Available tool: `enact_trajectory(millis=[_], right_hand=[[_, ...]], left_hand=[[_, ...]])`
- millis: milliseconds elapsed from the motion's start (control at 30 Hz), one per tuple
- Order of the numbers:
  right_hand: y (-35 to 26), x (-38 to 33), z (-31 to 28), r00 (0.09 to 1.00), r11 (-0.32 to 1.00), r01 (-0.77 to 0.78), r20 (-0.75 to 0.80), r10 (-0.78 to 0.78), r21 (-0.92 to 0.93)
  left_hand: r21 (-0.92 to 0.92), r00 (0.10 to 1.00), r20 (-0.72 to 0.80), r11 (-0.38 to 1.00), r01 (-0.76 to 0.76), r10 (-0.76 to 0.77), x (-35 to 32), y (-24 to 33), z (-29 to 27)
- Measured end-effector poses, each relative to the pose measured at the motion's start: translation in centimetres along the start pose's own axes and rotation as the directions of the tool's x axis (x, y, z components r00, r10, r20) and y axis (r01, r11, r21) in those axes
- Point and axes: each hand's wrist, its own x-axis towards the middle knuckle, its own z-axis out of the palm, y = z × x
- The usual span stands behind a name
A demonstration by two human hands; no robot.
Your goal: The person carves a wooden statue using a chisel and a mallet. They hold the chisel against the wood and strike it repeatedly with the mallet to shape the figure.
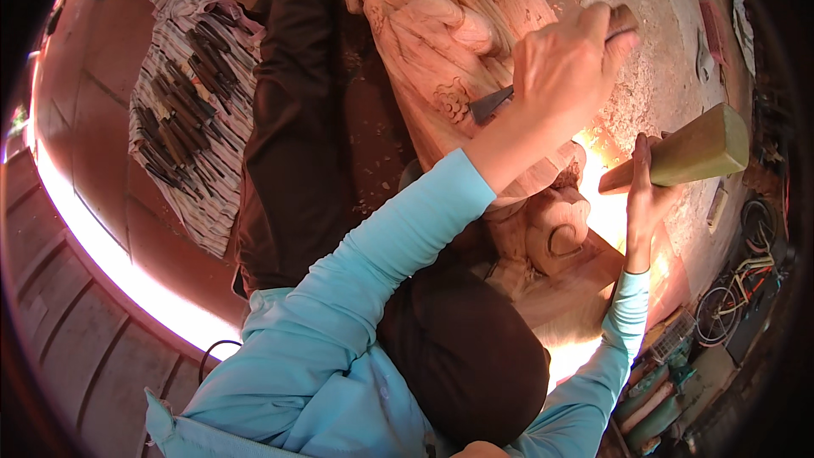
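My left hand (566, 64) is closed around a chisel (492, 105). Its dark blade touches a flower-like detail on a large pale wood carving (428, 25), and the handle end sticks out above my fingers. To the right of the carving, my right hand (647, 197) grips a wooden mallet (688, 153) by its handle. The mallet's block-shaped head is raised, to the right of and below the chisel handle. Both arms wear light blue sleeves. The carving lies across my lap and runs from the top of the view down to a rounded scroll (558, 236).
A striped cloth (222, 203) on the reddish floor at the left holds several dark-handled chisels (182, 114). Wood chips cover the pale ground (653, 76) at the upper right. A bicycle (736, 288) and assorted tools lie at the right edge. My dark-trousered legs (297, 144) stretch upward.
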Motion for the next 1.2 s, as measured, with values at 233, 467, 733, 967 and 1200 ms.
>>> enact_trajectory(millis=[233,467,733,967,1200], right_hand=[[-2.2,-0.2,0.8,1.0,0.999,-0.006,-0.03,0.007,0.039],[-2.6,0.0,0.8,1.0,0.997,-0.015,0.017,0.014,0.08],[-2.2,-0.1,0.5,0.998,0.994,0.057,-0.003,-0.057,0.089],[-2.2,-0.1,0.2,1.0,0.995,-0.001,0.03,-0.002,0.103],[-2.2,-0.3,0.4,0.999,0.994,0.043,-0.005,-0.043,0.101]], left_hand=[[0.136,0.993,0.063,0.985,-0.105,0.097,-0.6,1.0,0.1],[0.091,0.986,0.147,0.992,-0.092,0.078,-1.1,1.1,0.8],[0.022,0.987,0.153,0.998,-0.062,0.058,-0.8,0.3,0.2],[0.186,0.968,0.207,0.966,-0.182,0.142,-2.1,1.6,0.2],[0.055,0.977,0.157,0.987,-0.152,0.142,-2.0,1.6,0.7]])
